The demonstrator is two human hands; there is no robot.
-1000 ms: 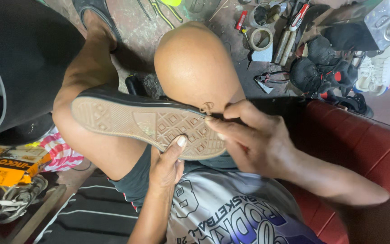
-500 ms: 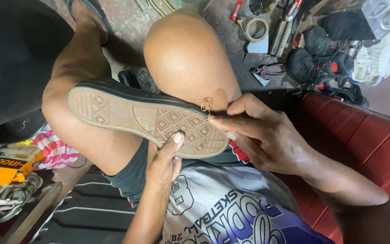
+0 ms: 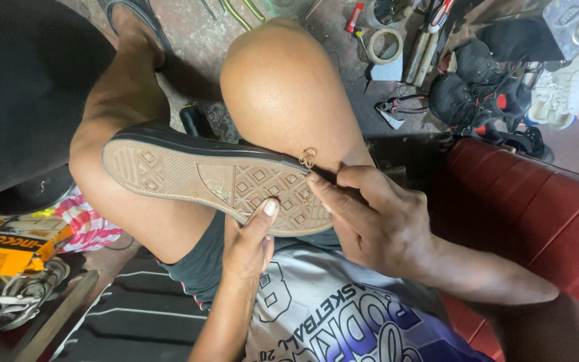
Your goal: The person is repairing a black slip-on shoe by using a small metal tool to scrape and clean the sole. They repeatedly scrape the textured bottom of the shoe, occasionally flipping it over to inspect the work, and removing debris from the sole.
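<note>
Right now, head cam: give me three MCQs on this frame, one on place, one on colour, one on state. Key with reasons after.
1. Where does the shoe lie?
A. Flat on the floor
B. Sole up across the person's legs
C. On the red seat

2. What colour is the sole's rim?
A. Black
B. White
C. Yellow

3. What is the left hand doing?
A. Hanging free
B. Gripping the tape roll
C. Thumb pressed on the sole, bracing the shoe

Key:
1 B, the tan patterned sole faces the camera and rests over the thigh below the knee.
2 A, a black band edges the tan tread.
3 C, the thumb lies on the tread near the heel end, while the right hand pinches the shoe's edge by a small metal piece; the tape roll lies untouched on the floor.
</note>
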